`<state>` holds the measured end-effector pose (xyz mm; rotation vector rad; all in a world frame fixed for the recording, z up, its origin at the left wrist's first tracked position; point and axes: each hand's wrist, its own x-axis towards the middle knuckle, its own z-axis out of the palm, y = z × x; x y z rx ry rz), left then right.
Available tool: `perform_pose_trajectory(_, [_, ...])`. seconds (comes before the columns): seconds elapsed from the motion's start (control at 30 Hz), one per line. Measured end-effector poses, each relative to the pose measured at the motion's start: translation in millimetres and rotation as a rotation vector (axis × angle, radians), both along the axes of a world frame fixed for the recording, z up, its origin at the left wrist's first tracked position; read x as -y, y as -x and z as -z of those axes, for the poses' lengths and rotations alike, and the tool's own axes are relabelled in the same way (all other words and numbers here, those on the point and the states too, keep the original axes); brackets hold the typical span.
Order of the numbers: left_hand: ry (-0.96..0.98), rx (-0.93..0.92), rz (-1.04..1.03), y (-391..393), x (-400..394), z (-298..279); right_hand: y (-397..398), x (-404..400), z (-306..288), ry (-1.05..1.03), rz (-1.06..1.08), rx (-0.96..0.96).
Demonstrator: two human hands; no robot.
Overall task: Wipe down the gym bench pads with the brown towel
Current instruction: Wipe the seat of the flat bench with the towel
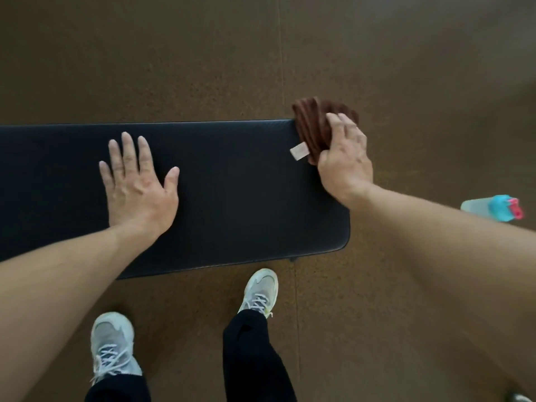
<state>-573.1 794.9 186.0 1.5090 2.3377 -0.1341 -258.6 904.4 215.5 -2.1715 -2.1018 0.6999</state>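
Observation:
A black gym bench pad (pixel 232 192) runs across the middle of the view, its right end rounded. The brown towel (pixel 311 123), bunched and with a small pale label, sits at the pad's far right corner and hangs partly past the edge. My right hand (pixel 345 158) lies on top of the towel with fingers curled over it, pressing it onto the corner. My left hand (pixel 139 184) rests flat on the pad's left-middle, fingers straight and spread, holding nothing.
A spray bottle (pixel 493 208) with a teal and pink head lies on the brown speckled floor (pixel 203 59) to the right of the bench. My two feet in pale sneakers (pixel 111 346) stand close to the bench's near edge.

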Motion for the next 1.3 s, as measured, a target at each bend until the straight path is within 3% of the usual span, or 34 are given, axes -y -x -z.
perform_pose_trajectory(0.13, [0.019, 0.058, 0.069, 1.0, 16.2, -4.9, -2.1, 39.5, -7.0, 0.061, 0.176, -0.089])
perform_pose_trajectory(0.33, [0.028, 0.18, 0.338, 9.7, 86.1, -11.0, 11.0, 144.0, -1.9, 0.077, 0.718, -0.088])
perform_pose_trajectory(0.53, [0.105, 0.279, 0.535, 47.4, 142.7, -23.3, 67.2, 211.5, -12.7, 0.266, 0.869, -0.026])
perform_pose_trajectory(0.63, [0.282, 0.34, 0.579, 72.2, 154.9, -54.6, 123.7, 240.6, -34.9, 0.489, 0.763, -0.139])
perform_pose_trajectory(0.67, [0.356, 0.406, 0.508, 78.9, 157.2, -70.2, 147.4, 247.4, -50.6, 0.587, 0.718, -0.225])
perform_pose_trajectory(0.73, [0.437, 0.564, 0.175, 97.5, 158.8, -119.9, 198.2, 260.0, -91.7, 0.729, 0.662, -0.48])
perform_pose_trajectory(0.87, [0.253, 0.804, -0.487, 149.5, 174.3, -232.4, 290.2, 270.5, -210.2, 0.813, 0.681, -0.879])
perform_pose_trajectory(0.97, [0.153, 0.9, -0.658, 184.1, 185.0, -294.3, 332.5, 266.1, -275.7, 0.887, 0.619, -1.008])
perform_pose_trajectory(1.13, [0.027, 0.94, -0.889, 227.6, 225.2, -372.1, 380.8, 256.9, -346.3, 0.975, 0.373, -0.8])
perform_pose_trajectory(1.3, [-0.089, 0.904, -1.053, 229.3, 273.6, -406.5, 408.9, 256.8, -382.5, 1.035, 0.019, -0.608])
